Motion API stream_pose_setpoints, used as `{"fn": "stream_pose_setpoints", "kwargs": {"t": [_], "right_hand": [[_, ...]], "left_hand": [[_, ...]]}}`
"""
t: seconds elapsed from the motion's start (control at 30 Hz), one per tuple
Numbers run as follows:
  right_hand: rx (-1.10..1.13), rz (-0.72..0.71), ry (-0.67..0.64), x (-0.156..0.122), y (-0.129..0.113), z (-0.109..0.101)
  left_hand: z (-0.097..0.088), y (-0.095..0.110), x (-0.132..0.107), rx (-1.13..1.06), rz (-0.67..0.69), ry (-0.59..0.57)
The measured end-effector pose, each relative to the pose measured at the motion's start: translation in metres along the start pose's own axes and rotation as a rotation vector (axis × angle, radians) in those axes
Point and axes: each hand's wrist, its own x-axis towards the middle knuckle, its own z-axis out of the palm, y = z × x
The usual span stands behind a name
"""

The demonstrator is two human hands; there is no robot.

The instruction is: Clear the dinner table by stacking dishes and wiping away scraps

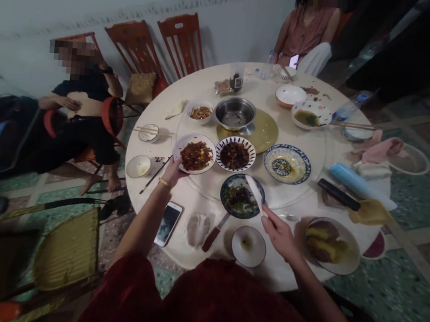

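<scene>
My left hand (172,170) grips the near rim of a white plate of red and green chopped food (195,153) on the glass turntable (302,187). My right hand (279,234) is closed on the handle of a white spoon (256,194) whose bowl lies over a dark-rimmed bowl of greens (241,196). A small white bowl (248,246) stands just in front of my right hand. A gold bangle (164,182) is on my left wrist.
A phone (168,223), a red-handled knife (215,230) and a crumpled tissue (198,227) lie near the table edge. More dishes, a steel bowl (235,113) and chopsticks (155,174) crowd the round table. Two people sit at the far left and far right. A yellow chair (66,248) is at my left.
</scene>
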Motion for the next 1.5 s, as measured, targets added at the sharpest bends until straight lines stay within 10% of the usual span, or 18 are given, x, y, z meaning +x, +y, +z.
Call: {"fn": "stream_pose_setpoints", "kwargs": {"t": [0.23,0.43,0.73,1.5], "right_hand": [[-0.624,-0.255,-0.145,0.043,-0.052,0.013],[-0.853,-0.258,-0.303,0.044,-0.034,0.008],[-1.13,-0.324,-0.368,0.041,-0.004,-0.037],[-0.8,-0.21,-0.149,0.041,0.001,-0.032]], "left_hand": [[0.062,-0.033,-0.096,0.181,0.177,-0.091],[0.104,-0.067,-0.108,0.289,0.382,-0.103],[0.108,-0.06,-0.101,0.481,0.455,-0.047],[0.131,-0.049,-0.121,0.694,0.68,-0.066]]}}
